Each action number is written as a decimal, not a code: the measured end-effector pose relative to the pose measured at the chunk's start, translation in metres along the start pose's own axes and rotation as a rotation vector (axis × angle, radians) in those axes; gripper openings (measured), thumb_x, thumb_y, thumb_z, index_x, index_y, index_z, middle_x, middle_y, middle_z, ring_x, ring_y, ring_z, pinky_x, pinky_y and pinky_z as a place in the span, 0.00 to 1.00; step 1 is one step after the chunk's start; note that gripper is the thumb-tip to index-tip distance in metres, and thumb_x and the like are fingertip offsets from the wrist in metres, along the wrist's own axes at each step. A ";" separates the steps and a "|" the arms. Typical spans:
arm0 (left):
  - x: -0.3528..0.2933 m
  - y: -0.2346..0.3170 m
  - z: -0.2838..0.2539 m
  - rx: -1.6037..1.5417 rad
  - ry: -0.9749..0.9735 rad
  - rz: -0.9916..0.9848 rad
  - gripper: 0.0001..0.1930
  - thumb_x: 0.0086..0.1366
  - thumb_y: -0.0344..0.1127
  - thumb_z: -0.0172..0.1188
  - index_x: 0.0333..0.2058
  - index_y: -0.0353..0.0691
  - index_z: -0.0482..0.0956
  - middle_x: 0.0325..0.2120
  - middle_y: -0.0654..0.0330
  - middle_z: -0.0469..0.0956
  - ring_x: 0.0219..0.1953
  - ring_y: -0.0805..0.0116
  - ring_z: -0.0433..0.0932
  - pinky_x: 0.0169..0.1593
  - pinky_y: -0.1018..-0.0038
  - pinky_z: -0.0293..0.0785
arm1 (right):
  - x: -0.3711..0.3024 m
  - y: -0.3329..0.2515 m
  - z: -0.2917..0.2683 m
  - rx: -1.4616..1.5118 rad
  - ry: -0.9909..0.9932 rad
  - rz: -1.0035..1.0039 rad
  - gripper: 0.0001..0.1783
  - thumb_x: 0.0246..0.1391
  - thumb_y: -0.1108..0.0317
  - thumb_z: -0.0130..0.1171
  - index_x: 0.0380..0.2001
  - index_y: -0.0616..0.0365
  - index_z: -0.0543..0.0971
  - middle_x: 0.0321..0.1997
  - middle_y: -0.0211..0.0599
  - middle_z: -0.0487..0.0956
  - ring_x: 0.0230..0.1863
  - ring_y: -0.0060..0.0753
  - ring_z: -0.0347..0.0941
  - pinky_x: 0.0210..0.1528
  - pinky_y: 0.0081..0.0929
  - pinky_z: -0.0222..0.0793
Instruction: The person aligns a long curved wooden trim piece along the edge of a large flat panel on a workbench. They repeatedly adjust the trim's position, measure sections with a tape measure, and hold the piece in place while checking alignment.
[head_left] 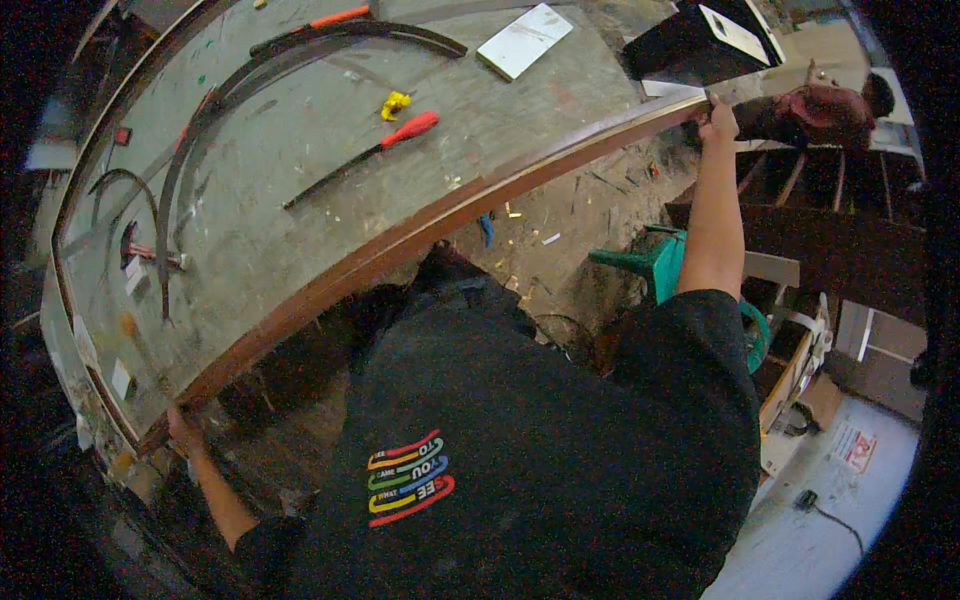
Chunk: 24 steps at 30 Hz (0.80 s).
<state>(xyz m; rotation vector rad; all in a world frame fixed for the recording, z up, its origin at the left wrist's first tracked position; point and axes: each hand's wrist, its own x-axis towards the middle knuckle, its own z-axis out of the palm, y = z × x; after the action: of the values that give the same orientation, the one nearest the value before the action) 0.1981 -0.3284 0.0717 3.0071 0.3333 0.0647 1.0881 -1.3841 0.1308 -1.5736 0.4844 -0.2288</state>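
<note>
A long brown wooden edge (400, 240) runs along the near side of the grey worktable (330, 170), bowed by the lens. My left hand (184, 430) grips it at the near left corner, fingers partly hidden. At the far right end my right hand (720, 122) is closed round the corner, thumb uppermost. Whether this edge is a loose strip or fixed to the table, I cannot tell. On the tabletop lie a long dark tool with a red handle (410, 131), a yellow crumpled piece (395, 105) and a hammer (150, 257).
Curved black strips (235, 85) and an orange-handled tool (340, 17) lie farther back. A white flat box (525, 40) and a black box (700, 45) stand toward the right. Scraps litter the floor near a green plastic seat (655, 262). Another person (825, 112) is beyond my right hand.
</note>
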 end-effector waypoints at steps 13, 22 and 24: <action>0.056 0.014 0.012 0.064 0.095 -0.481 0.18 0.66 0.31 0.55 0.55 0.39 0.79 0.51 0.46 0.80 0.55 0.45 0.77 0.56 0.56 0.75 | 0.007 0.082 -0.053 -0.301 -0.112 0.160 0.22 0.67 0.56 0.55 0.56 0.60 0.76 0.49 0.34 0.81 0.46 0.35 0.75 0.49 0.37 0.72; 0.039 -0.046 0.000 0.479 0.091 -0.537 0.20 0.63 0.27 0.62 0.55 0.40 0.78 0.57 0.48 0.78 0.61 0.45 0.75 0.63 0.56 0.73 | -0.029 0.073 -0.052 -0.476 -0.092 0.187 0.22 0.67 0.53 0.56 0.53 0.60 0.77 0.45 0.35 0.81 0.42 0.36 0.76 0.47 0.37 0.72; 0.040 -0.054 -0.003 0.362 0.093 -0.578 0.22 0.60 0.25 0.65 0.55 0.40 0.77 0.56 0.48 0.78 0.59 0.45 0.76 0.63 0.56 0.73 | -0.034 0.081 -0.049 -0.487 -0.098 0.191 0.23 0.67 0.53 0.56 0.52 0.60 0.78 0.44 0.35 0.81 0.41 0.36 0.76 0.46 0.37 0.72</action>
<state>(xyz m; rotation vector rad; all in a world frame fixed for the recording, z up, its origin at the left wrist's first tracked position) 0.2248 -0.2671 0.0695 3.1082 1.3324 0.1013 1.0238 -1.4130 0.0590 -1.9854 0.6418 0.1231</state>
